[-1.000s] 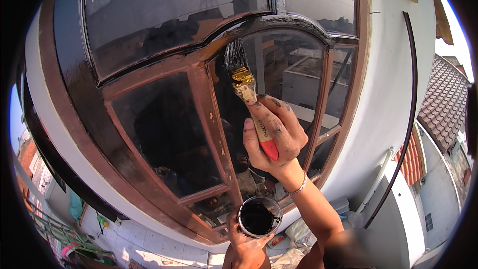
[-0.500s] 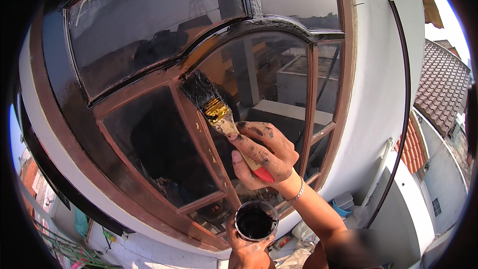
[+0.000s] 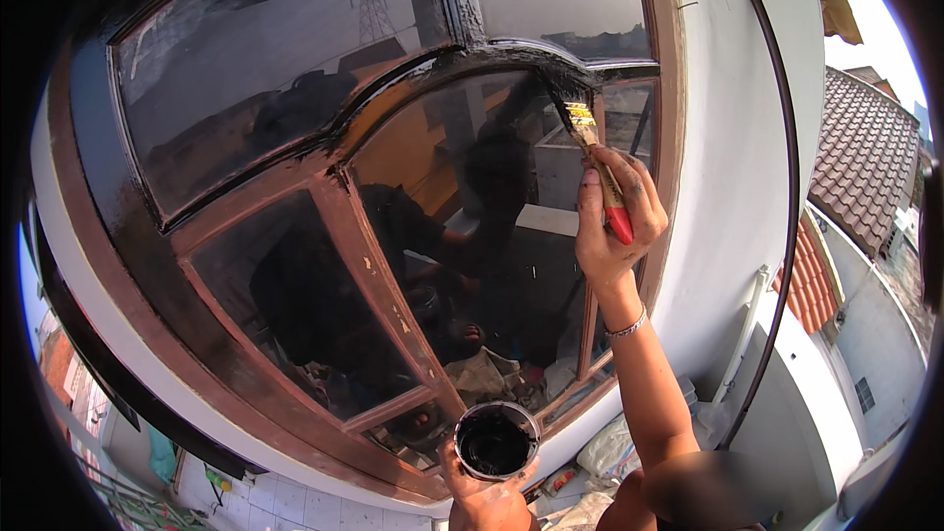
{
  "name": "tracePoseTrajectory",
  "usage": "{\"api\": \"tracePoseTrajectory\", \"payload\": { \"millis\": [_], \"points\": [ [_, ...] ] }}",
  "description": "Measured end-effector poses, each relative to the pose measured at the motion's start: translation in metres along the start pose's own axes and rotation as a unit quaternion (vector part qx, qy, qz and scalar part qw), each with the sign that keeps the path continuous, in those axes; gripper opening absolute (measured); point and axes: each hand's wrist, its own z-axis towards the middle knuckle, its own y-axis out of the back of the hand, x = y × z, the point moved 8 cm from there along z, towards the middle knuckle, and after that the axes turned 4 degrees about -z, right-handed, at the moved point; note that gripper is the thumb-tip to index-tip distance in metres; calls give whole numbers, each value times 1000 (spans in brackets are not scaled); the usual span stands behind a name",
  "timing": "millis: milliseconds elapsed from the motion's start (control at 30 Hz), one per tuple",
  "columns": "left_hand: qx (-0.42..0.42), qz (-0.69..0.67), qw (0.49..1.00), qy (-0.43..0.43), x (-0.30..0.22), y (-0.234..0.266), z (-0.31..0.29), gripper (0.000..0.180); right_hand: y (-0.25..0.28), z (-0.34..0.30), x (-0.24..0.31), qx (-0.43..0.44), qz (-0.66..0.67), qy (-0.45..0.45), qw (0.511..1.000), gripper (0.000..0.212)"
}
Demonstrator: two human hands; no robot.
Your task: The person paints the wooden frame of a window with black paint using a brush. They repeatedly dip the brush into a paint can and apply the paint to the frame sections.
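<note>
My right hand [image 3: 626,211], smudged with dark paint, grips a flat paintbrush [image 3: 580,116] by its wooden, red-tipped handle. The black-coated bristles press on the window frame [image 3: 382,287] where the curved rail [image 3: 442,65] meets the right upright. Wet-looking black paint covers that rail and the bars above; the lower bars are still reddish brown. Low in the middle, my left hand [image 3: 484,500] holds a clear plastic cup [image 3: 537,433] from below. Black paint [image 3: 494,441] lies inside it.
Dark glass panes [image 3: 295,300] fill the frame and mirror the surroundings. A white wall [image 3: 733,138] borders it on the right, with a dark hose [image 3: 790,187] hanging along it. Plastic bags [image 3: 608,452] lie on the floor below. Tiled roofs [image 3: 865,157] stand beyond.
My right hand has carried the brush up and right, from the left end of the curved rail to its right end. The left hand still holds the cup in nearly the same place.
</note>
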Motion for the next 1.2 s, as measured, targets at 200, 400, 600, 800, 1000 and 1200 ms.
{"api": "tracePoseTrajectory", "payload": {
  "millis": [200,400,600,800,1000,1200],
  "points": [
    [-58,465,864,-185,-33,49,-5,81,42,2,-45,-76,20,-117,990,22],
    [-69,456,850,-253,-11,10,2,84,62,20,-23,-84,37,-157,983,25],
    [-70,765,542,-341,2,-41,-3,102,17,23,40,83,36,-30,995,19],
    [-92,733,594,-317,7,-30,2,106,-14,37,104,148,49,75,985,20],
    [-83,710,614,-334,7,-35,0,107,-15,13,140,187,102,160,964,29],
    [-69,687,616,-379,0,-26,-3,108,-18,24,146,209,68,123,968,21]
  ]
}}
